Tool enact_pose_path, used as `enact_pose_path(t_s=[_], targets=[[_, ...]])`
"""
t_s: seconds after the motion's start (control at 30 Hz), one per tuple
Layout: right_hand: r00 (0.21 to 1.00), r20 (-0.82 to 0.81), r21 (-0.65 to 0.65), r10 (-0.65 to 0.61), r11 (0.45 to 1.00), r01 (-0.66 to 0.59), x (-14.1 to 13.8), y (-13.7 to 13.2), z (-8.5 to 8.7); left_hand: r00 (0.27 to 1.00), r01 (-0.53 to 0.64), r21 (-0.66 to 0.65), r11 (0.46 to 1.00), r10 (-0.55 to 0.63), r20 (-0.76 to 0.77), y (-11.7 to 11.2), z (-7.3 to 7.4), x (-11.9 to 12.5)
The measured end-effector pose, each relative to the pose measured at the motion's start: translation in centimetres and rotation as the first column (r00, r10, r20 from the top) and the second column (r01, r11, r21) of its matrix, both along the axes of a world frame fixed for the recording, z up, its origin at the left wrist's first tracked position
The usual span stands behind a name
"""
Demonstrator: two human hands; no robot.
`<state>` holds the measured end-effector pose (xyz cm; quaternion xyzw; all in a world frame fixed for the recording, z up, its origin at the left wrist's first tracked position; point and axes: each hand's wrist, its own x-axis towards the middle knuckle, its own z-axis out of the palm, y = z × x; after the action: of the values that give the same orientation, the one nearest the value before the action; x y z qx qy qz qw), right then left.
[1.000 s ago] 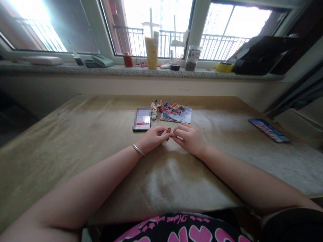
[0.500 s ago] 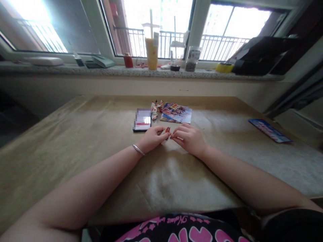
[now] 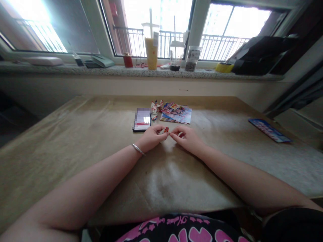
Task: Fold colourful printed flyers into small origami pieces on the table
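Observation:
My left hand is closed, its thumb and fingers pinching a small folded piece of patterned paper in red and white. Close against it, my right hand has thumb and forefinger pressed together at the paper's right edge. Most of the paper is covered by the fingers. Just beyond my left hand lies a phone with a lit, partly blurred screen. Several folded paper pieces in white, red and blue sit beside the phone. To their right is a small stack of printed colour sheets.
A blue printed packet or sheet lies at the table's right side. Along the windowsill stand a tall yellow drink cup, a red jar, a clear cup and a black bag.
The folded paper has turned a little and shows less between the hands. My right fingers have shifted slightly left and curled more. Other things stay put.

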<state>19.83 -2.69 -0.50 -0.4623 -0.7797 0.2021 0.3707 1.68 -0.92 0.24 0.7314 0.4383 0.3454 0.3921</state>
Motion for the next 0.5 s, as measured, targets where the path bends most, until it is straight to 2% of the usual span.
enact_pose_path(t_s=[0.13,0.37,0.5], targets=[[0.998,-0.058,-0.103,0.010,0.995,-0.016,-0.68,-0.09,-0.36,1.000,-0.005,0.031,0.999,0.005,-0.013,0.02,-0.02,-0.05],[0.991,-0.133,-0.151,0.002,0.988,-0.022,-0.70,0.13,-0.61,0.999,0.042,0.103,0.994,-0.042,0.003,0.31,0.07,-0.11],[0.986,-0.164,-0.156,-0.008,0.988,-0.018,-0.67,0.22,-0.60,0.998,0.064,0.074,0.995,-0.064,0.009,0.34,0.23,-0.16]])
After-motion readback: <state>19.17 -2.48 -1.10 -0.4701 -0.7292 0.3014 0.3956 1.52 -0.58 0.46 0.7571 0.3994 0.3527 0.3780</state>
